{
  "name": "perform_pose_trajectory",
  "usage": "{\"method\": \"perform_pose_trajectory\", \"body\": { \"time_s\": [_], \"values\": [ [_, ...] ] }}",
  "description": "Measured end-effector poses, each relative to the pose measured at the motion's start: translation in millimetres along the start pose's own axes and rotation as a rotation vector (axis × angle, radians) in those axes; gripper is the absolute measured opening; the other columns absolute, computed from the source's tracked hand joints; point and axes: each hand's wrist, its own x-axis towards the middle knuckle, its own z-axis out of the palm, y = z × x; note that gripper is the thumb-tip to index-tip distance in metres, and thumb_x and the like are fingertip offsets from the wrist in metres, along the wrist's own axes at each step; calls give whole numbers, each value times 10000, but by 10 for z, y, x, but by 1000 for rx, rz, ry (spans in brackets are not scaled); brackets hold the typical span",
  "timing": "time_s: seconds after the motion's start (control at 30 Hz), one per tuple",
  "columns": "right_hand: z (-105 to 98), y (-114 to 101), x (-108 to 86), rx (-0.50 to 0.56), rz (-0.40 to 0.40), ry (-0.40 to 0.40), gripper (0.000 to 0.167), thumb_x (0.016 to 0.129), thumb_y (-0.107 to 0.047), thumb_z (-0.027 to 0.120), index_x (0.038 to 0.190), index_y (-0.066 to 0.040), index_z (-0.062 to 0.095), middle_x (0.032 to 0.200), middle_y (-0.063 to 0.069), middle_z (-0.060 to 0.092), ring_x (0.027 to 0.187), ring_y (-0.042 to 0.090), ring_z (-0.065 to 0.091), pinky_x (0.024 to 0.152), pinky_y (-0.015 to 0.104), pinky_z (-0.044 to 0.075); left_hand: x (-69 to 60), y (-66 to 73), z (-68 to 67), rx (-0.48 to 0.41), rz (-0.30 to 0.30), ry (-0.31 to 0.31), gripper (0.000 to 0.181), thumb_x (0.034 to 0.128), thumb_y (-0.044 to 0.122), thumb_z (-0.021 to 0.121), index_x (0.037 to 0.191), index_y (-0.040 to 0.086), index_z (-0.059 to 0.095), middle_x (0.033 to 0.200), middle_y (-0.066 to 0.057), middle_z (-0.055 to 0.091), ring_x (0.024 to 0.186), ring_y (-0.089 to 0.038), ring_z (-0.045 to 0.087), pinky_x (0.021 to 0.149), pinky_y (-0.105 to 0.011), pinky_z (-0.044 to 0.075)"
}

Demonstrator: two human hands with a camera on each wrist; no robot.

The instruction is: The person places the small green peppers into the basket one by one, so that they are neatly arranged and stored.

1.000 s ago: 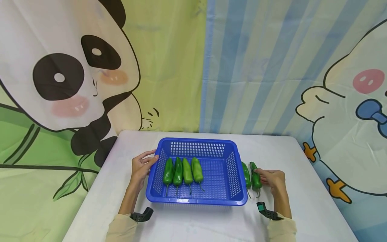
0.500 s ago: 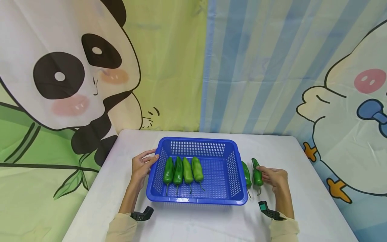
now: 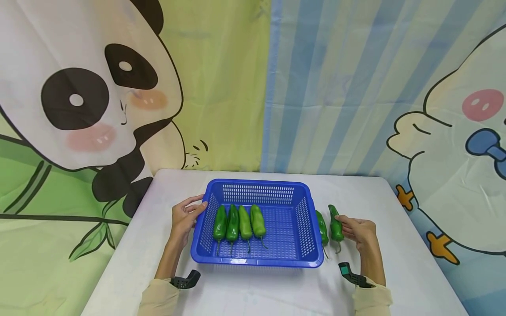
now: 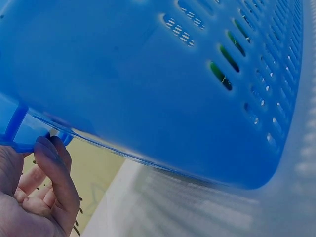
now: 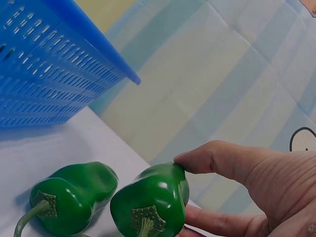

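Note:
A blue plastic basket stands on the table with several green peppers lined up side by side in its left half, stems toward the person. At its left rim, my left hand grips the edge between thumb and fingers; the left wrist view shows the fingertips on the rim. To the right of the basket, my right hand pinches a dark green pepper between thumb and fingers. Another green pepper lies between it and the basket, partly hidden by the basket rim in the head view.
The white table reaches back to a printed curtain with a panda and a bird. A black wrist device sits on each forearm.
My right hand has shifted slightly to the right and away from the person with the pepper, widening its gap from the other pepper. My left hand and the basket have stayed in place.

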Motion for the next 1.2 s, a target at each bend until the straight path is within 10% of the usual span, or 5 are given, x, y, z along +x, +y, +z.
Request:
{"method": "perform_pose_trajectory", "body": {
  "time_s": [1.2],
  "values": [
    [-17,-112,-86,-4,-17,-29,628,895,-208,905,1326,162,637,733,-82,736,662,61,727,651,227,650,0,13,0,-1,-17,1,485,1004,249,825,1429,61,689,847,73,817,673,-109,786,564,-230,624]
  ]
}}
